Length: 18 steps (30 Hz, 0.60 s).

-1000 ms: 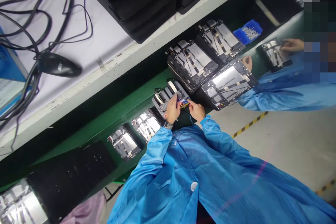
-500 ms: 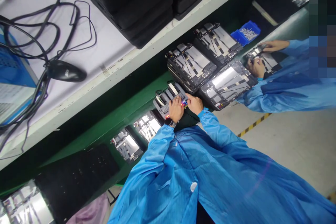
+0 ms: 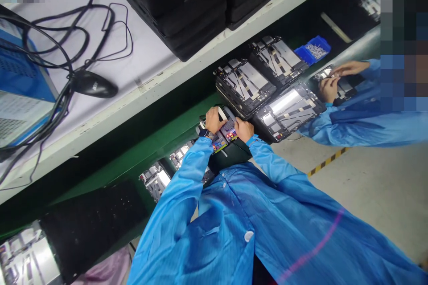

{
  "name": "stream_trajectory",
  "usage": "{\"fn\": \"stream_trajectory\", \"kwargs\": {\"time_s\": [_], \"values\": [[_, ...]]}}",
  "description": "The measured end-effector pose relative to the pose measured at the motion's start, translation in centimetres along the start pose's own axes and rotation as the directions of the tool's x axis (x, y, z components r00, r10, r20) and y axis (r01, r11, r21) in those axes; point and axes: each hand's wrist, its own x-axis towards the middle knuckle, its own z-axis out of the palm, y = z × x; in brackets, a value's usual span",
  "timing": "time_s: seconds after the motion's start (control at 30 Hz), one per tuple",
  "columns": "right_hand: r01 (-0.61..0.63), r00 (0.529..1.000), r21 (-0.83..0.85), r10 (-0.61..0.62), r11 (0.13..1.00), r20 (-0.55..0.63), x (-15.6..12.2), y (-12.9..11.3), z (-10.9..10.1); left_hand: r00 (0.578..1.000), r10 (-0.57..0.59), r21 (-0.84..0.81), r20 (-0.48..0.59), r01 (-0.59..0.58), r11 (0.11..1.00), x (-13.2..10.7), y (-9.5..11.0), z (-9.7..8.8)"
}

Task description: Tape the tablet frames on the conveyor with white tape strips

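In front of my body two grey dispenser-like machines (image 3: 228,130) stand side by side, with pale rolls on top and lit buttons on their front panels. My left hand (image 3: 213,121), a watch at its wrist, curls over the top beside a pale roll; its fingertips are hidden behind. At the right side of the machines, my right hand (image 3: 244,130) is closed round the edge. Left of them, partly under my left sleeve, lies an opened laptop-like unit (image 3: 180,153), with another such unit (image 3: 155,180) beyond it.
Right of my hands sit several opened units (image 3: 290,111) with silver plates. A blue bin (image 3: 314,50) holds small white parts. A co-worker's hands (image 3: 337,81) work on another unit. Above runs a white shelf (image 3: 143,80) carrying black stacks (image 3: 177,13), cables and a mouse (image 3: 95,83).
My left hand has moved from the machine's front to its top, near the roll, uncovering the lit panels. My right hand stays at the right side. The view has shifted slightly.
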Motion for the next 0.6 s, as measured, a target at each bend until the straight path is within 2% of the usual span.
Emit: {"fn": "stream_trajectory", "kwargs": {"time_s": [0.07,0.17,0.27,0.33,0.47,0.6], "values": [[0.013,1.0,0.008,-0.013,1.0,-0.015,0.6,-0.3,-0.3,0.999,0.008,0.004,0.05,-0.008,1.0,0.9,-0.5,0.0],[0.042,0.998,0.035,-0.04,0.998,-0.054,0.1,0.3,0.2,0.998,0.0,0.021,0.056,-0.001,1.0,1.2,-1.0,-0.1],[0.038,0.994,0.062,-0.031,0.997,-0.108,-2.5,2.0,2.4,0.998,0.007,0.007,0.07,-0.008,1.0,1.0,-0.9,-0.3],[0.058,0.994,0.056,-0.053,0.997,-0.095,-4.8,3.4,4.4,0.997,0.025,-0.02,0.067,-0.024,1.0,0.8,-0.7,-0.4],[0.092,0.996,0.022,-0.092,0.995,-0.022,-7.6,4.9,7.6,1.0,0.024,-0.058,-0.017,-0.025,0.998,0.1,0.2,-1.4],[0.086,0.996,-0.023,-0.086,0.996,-0.025,-7.2,5.2,8.3,0.989,0.051,-0.121,-0.138,-0.068,0.99,-2.6,0.6,-3.1]]}}
